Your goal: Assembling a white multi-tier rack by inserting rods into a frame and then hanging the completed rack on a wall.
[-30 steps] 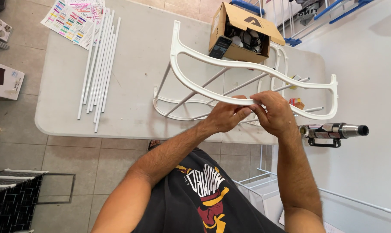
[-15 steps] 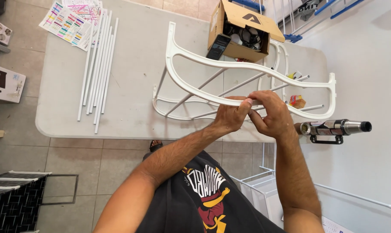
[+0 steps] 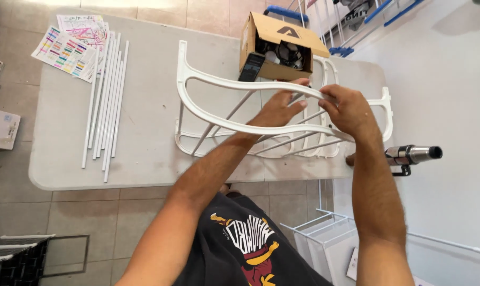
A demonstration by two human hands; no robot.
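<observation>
Surface: a pale grey folding table point(image 3: 144, 132) stood on a beige tiled floor point(image 3: 91, 212) beside a white wall point(image 3: 451, 106).
Frame: a curved white plastic frame point(image 3: 208, 119) with thin metal rods lay over the table's right half.
Left hand point(image 3: 279, 108): fingers extended, resting on the frame's curved bar, not closed.
Right hand point(image 3: 351, 111): curled around the frame's upper bar.
Nearby: white tubes point(image 3: 105, 100), printed sheets point(image 3: 73, 45), open cardboard box point(image 3: 279, 47).
</observation>
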